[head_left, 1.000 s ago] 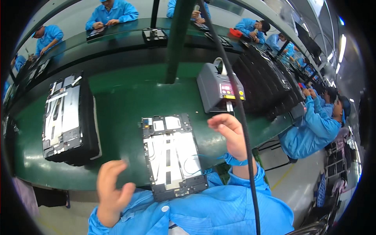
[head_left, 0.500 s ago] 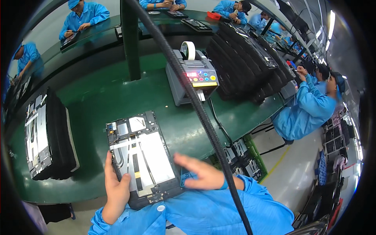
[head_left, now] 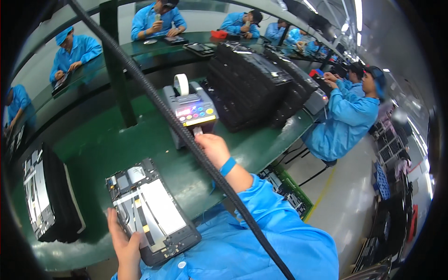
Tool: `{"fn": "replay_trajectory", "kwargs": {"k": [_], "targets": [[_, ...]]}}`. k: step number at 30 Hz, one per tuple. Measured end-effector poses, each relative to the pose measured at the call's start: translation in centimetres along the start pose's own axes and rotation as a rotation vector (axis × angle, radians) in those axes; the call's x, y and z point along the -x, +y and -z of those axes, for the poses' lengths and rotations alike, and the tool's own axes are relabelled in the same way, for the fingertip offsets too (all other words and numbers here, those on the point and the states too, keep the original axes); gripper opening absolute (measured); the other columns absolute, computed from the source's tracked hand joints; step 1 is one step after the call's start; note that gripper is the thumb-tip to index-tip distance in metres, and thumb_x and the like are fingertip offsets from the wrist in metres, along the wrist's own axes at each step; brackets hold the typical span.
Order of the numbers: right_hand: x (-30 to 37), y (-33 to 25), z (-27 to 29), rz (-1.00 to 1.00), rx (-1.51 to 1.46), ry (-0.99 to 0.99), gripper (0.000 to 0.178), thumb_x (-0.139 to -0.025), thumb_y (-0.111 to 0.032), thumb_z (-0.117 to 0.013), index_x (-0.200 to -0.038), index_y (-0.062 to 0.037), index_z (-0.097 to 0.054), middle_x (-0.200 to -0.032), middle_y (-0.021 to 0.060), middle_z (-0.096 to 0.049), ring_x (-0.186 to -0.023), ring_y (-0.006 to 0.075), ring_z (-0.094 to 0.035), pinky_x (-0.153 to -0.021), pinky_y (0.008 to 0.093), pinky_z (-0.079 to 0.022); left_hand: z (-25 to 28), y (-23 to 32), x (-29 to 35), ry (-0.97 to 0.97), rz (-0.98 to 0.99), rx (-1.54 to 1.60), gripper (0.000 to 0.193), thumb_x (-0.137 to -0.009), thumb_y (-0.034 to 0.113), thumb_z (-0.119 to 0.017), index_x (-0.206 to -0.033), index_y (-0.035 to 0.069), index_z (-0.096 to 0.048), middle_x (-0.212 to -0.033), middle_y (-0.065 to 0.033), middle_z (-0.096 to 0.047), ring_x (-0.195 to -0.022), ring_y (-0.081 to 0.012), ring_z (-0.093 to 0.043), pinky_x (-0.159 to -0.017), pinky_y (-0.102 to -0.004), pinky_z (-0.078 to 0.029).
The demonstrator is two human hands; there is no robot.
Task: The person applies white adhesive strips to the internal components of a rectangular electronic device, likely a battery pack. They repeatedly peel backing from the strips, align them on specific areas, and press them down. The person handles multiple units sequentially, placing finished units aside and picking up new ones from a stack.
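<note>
- left hand (head_left: 125, 242) grips the opened tablet (head_left: 150, 212) at its lower left edge; thumb lies over the near corner of the exposed back, fingers wrapped under and hidden.
- tablet sits at the near edge of the green table (head_left: 107, 144), partly overhanging toward the person's blue smock; inside faces up, white sheet area and dark strips visible.
- right hand (head_left: 212, 148) is stretched forward to the tape dispenser (head_left: 189, 112), fingertips at its front outlet, where a short pale piece of tape (head_left: 198, 131) sticks out.
- fingers look pinched together around that tape piece, but a thick black cable (head_left: 186, 135) crosses in front, so an actual grasp cannot be told.
- blue wristband (head_left: 227, 166) on the right wrist.
- dispenser is grey, with a white tape roll (head_left: 181, 85) on top and a lit panel with coloured buttons.
- tablet lies well apart from the right hand fingers, to their lower left; only the left hand touches it.
- stack of dark trays (head_left: 49, 196) with more tablet parts at the far left of the table.
- large pile of black trays (head_left: 256, 88) just behind and right of the dispenser.
- other workers (head_left: 347, 116) in blue smocks sit along the right side and across the far table.
</note>
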State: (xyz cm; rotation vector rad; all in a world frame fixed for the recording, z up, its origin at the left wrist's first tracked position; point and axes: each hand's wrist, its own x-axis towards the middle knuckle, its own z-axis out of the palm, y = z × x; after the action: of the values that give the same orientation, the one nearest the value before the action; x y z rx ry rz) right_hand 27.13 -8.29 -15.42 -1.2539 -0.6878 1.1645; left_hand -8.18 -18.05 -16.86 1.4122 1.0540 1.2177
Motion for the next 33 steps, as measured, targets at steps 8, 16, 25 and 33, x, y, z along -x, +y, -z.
{"fn": "replay_trajectory", "kwargs": {"k": [8,16,25,33], "targets": [[11.6,-1.9,-6.6,0.361,0.241,-0.508,0.015,-0.089,-0.015,-0.058,-0.084,-0.0024,-0.065,-0.076,0.0055,-0.064,-0.071,0.0158,-0.062,-0.063,0.0310,-0.049,0.0,7.5,-1.0,-0.273,-0.334,-0.421,0.043,-0.082,0.020,-0.058,-0.119,-0.001,-0.050,-0.119,-0.0159,-0.050,-0.114,-0.0292,-0.047,-0.100,-0.0384,-0.033],[15.3,-1.9,-9.7,0.657,0.861,-0.834,0.018,-0.085,-0.024,-0.060,-0.081,-0.0070,-0.065,-0.075,0.0111,-0.062,-0.072,0.0312,-0.060,-0.061,0.0414,-0.046,-1.0,6.9,-1.7,-0.203,-0.269,-0.312,0.033,-0.074,0.030,-0.077,-0.068,0.001,-0.062,-0.066,-0.0073,-0.059,-0.062,-0.0163,-0.054,-0.057,-0.0283,-0.041],[14.1,-1.9,-11.9,0.843,0.766,-0.775,0.017,-0.079,-0.017,-0.067,-0.091,-0.0053,-0.065,-0.080,0.0098,-0.062,-0.075,0.0297,-0.061,-0.063,0.0379,-0.049,0.4,6.1,-2.3,-0.233,-0.338,-0.197,0.007,-0.070,0.006,-0.072,-0.075,0.001,-0.070,-0.069,-0.0083,-0.067,-0.058,-0.0204,-0.060,-0.054,-0.0303,-0.045],[9.5,-2.4,-13.6,0.600,0.766,-0.545,0.013,-0.085,-0.014,-0.063,-0.082,-0.0021,-0.057,-0.075,0.0130,-0.056,-0.067,0.0262,-0.056,-0.058,0.0351,-0.044,3.2,5.0,-3.9,0.061,-0.410,-0.653,0.028,-0.070,0.008,-0.070,-0.098,0.002,-0.066,-0.087,-0.0095,-0.064,-0.076,-0.0279,-0.059,-0.067,-0.0359,-0.048]]}}
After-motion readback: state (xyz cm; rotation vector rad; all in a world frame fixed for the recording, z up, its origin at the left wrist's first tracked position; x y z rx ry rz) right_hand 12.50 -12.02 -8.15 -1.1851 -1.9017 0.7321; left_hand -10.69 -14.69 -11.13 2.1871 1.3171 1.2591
